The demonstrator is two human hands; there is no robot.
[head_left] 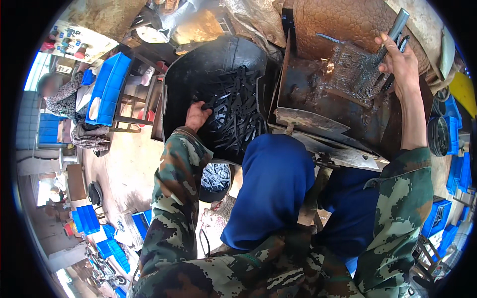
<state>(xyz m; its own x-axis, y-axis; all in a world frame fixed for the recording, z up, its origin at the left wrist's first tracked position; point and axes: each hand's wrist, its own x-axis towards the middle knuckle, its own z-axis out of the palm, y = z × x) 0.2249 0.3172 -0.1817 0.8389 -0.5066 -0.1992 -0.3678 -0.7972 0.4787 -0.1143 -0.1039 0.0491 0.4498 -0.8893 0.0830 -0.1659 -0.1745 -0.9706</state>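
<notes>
My left hand (198, 115) reaches into a black bin (233, 52) of dark, flat, pointed metal pieces (236, 107). Its fingers are closed around a dark metal piece at the left side of the pile. My right hand (405, 67) is raised at the right, wrapped round a thick grey metal rod (398, 25). Dark narrow pieces show beside the rod, partly hidden by the fingers. The rod's lower end meets a wet, grimy metal block (350, 74) inside an open metal tray (310, 118). A small bright orange glow shows at the block's left.
Between my knees and the bin stands a bucket of shiny metal pieces (215, 177). A blue tray (108, 89) rests on a wooden stand at the left, with another person (64, 97) beyond it. Blue crates (437, 216) line the right side. A brown textured sheet (343, 22) rises behind the tray.
</notes>
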